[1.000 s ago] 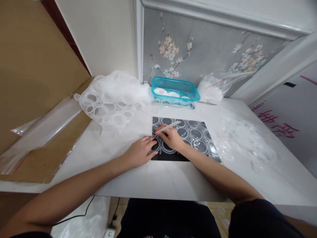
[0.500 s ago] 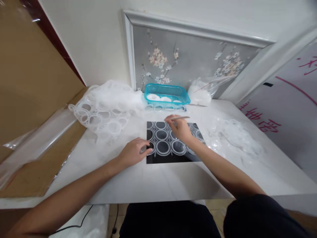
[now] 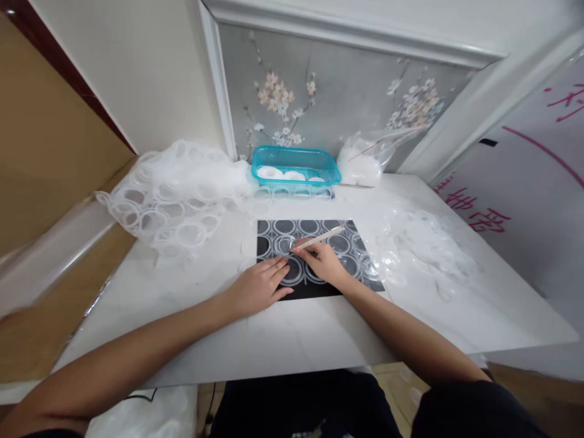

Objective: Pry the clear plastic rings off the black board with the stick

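A black sheet lies on the white table, covered with rows of whitish translucent rings. My right hand pinches a thin, pale, pen-like tool. The tool slants, its lower end by a ring in the sheet's left half and its upper end pointing up to the right. Its exact kind is not clear. My left hand rests on the sheet's left edge with fingers stretched out, the fingertips close to the right hand. Some rings are hidden beneath both hands.
Behind the sheet stands a blue plastic basket with white round pieces inside. A heap of ring-patterned clear film lies to the left, and crumpled clear scraps to the right. A plastic bag with white contents sits beside the basket.
My right hand has come down and left, bringing the tool's end to the rings. My left hand has moved further onto the sheet and flattened. The view has shifted slightly.
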Tool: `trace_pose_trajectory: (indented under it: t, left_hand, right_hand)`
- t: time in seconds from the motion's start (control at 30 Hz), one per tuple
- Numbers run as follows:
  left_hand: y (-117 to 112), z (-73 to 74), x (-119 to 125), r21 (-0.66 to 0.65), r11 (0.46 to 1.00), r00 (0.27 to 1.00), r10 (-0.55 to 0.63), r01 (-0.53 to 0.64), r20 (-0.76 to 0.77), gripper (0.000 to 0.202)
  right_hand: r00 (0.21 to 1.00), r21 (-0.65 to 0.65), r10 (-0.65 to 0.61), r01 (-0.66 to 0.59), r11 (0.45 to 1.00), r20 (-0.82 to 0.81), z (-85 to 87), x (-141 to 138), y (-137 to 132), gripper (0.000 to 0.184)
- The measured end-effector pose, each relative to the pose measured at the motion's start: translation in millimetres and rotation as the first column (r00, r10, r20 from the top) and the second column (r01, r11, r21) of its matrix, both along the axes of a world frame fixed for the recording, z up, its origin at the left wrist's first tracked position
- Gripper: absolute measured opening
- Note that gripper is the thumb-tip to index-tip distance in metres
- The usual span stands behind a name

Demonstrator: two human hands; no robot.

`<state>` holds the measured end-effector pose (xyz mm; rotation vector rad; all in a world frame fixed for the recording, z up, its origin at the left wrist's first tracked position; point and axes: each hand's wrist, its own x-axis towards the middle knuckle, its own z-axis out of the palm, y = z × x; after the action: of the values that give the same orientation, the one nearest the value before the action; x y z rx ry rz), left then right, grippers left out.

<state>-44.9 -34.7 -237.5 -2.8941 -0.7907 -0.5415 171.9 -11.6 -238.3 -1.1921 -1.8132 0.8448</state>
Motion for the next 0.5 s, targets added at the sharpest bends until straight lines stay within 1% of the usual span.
trace_pose_trajectory:
  t: [0.17, 0.3, 0.33, 0.4, 0.43, 0.5]
  left_hand:
    - [-2.9, -4.3, -1.7, 0.000, 1.000, 0.999, 0.017, -0.017, -0.031, 0.053]
    - [-5.4, -4.8, -0.9, -0.035, 0.998, 0.997, 0.058, -0.059, -0.045, 0.054]
    - [-6.0, -4.8, -0.7, -0.060, 0.995, 0.996, 0.073, -0.076, -0.053, 0.054]
    - [-7.2, -4.4, -0.5, -0.135, 0.986, 0.994, 0.093, -0.101, -0.065, 0.056]
    - [-7.7, -4.0, -0.4, -0.176, 0.979, 0.993, 0.094, -0.105, -0.068, 0.057]
    - [-8.6, -2.6, 0.0, -0.246, 0.964, 0.993, 0.085, -0.101, -0.077, 0.062]
  right_hand:
    - [1.000, -0.011, -0.011, 0.011, 1.000, -0.008, -0.1, -0.3, 0.8, 0.019]
    - [1.000, 0.053, -0.002, 0.000, 0.999, 0.027, 0.1, 0.7, 2.1, 0.018]
    - [0.998, 0.090, 0.002, -0.007, 0.996, 0.059, -1.0, 0.5, 0.9, 0.019]
    - [0.985, 0.189, 0.010, -0.043, 0.981, 0.170, -5.0, -1.7, -3.7, 0.021]
    - [0.968, 0.244, 0.017, -0.079, 0.967, 0.250, -7.2, -3.6, -6.4, 0.022]
    - [0.903, 0.327, 0.026, -0.182, 0.927, 0.430, -9.0, -7.1, -8.9, 0.022]
